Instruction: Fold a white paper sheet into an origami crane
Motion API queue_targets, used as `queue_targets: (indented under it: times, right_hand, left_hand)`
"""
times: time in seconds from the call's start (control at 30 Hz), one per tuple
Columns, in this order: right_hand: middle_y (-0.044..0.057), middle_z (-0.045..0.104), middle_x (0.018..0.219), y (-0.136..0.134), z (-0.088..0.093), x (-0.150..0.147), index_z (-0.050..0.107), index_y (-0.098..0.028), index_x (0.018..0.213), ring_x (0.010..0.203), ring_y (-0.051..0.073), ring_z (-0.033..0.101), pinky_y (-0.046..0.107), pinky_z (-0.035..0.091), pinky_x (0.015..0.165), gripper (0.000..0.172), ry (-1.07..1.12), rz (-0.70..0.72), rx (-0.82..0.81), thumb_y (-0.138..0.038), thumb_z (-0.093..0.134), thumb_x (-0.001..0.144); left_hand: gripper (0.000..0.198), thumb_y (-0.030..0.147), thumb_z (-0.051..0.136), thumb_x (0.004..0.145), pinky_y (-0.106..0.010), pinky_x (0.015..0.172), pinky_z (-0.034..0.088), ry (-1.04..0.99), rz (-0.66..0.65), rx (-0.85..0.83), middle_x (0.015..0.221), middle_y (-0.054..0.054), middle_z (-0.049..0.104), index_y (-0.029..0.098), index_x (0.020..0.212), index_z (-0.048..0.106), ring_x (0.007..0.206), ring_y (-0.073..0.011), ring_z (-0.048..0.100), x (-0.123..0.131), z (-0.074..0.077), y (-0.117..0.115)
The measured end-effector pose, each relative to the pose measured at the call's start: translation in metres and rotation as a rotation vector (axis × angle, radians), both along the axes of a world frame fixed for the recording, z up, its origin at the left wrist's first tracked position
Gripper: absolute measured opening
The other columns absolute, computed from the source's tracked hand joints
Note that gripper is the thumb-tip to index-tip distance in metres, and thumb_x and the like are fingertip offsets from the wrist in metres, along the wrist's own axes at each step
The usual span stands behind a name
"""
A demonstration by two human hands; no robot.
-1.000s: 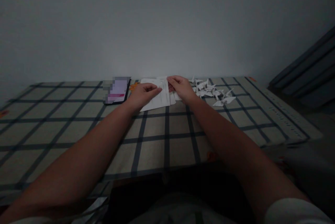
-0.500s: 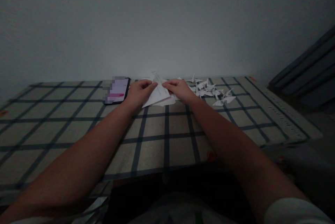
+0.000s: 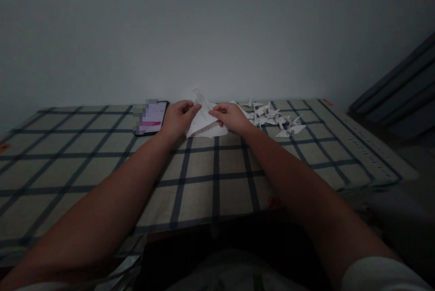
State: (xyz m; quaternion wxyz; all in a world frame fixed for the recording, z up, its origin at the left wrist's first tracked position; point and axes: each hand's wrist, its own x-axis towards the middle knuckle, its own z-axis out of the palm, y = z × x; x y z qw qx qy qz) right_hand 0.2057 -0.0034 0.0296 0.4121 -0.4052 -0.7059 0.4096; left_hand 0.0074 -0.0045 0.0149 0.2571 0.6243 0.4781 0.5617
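My left hand [image 3: 178, 118] and my right hand [image 3: 231, 116] meet at the far middle of the checked cloth [image 3: 210, 168]. Both pinch a white sheet of paper [image 3: 203, 118], which is partly folded and lifted so one corner sticks up between them. More white paper lies flat under it. The fingers of both hands are closed on the sheet's edges.
A phone [image 3: 152, 117] with a lit screen lies just left of my left hand. A pile of several small white folded paper cranes [image 3: 273, 118] sits right of my right hand. A plain wall stands behind the surface. A dark slanted object [image 3: 397, 91] is at the far right.
The sheet lay flat under both hands a second ago. Both hands have folded and raised it, so a corner now points up, and the hands have drawn closer together.
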Motion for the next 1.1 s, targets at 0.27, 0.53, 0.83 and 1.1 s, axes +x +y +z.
queue_targets:
  times: [0.27,0.53,0.83,1.1]
  right_hand:
    - [-0.005,0.056,0.056,0.003,-0.002,0.006,0.069,-0.015,0.082,0.051,0.008,0.048,0.022,0.036,0.053,0.02,-0.024,0.034,-0.056,-0.03,0.068,0.094]
    - [-0.003,0.051,0.053,-0.004,0.004,0.009,0.051,-0.019,0.062,0.052,0.009,0.047,0.024,0.036,0.056,0.045,-0.194,0.052,0.027,-0.034,0.055,0.104]
    - [-0.005,0.054,0.061,0.001,0.001,0.001,0.062,-0.017,0.078,0.057,0.009,0.049,0.022,0.038,0.057,0.017,0.121,0.013,-0.085,-0.019,0.061,0.095]
    - [-0.002,0.061,0.067,-0.005,0.003,-0.001,0.064,-0.016,0.075,0.064,0.011,0.053,0.024,0.042,0.063,0.011,0.099,0.122,-0.126,-0.019,0.067,0.085]
  left_hand:
    - [0.026,0.043,0.077,0.077,-0.025,0.052,0.031,-0.018,0.027,-0.017,0.062,0.002,0.054,0.019,0.073,0.066,0.056,-0.0113,0.044,-0.004,0.001,0.004]
    - [0.025,0.042,0.075,0.076,-0.024,0.051,0.03,-0.014,0.067,-0.008,0.061,0.003,0.052,0.019,0.071,0.065,0.057,-0.0108,0.043,-0.004,0.007,0.004]
    - [0.029,0.044,0.081,0.07,-0.024,0.052,0.042,-0.083,-0.12,-0.182,0.068,-0.001,0.065,0.018,0.075,0.069,0.06,-0.0146,0.058,0.0,-0.001,-0.004]
    - [0.038,0.042,0.084,0.066,-0.027,0.059,0.049,-0.233,-0.153,-0.292,0.086,-0.009,0.076,0.015,0.091,0.076,0.067,-0.018,0.067,0.006,0.002,-0.008]
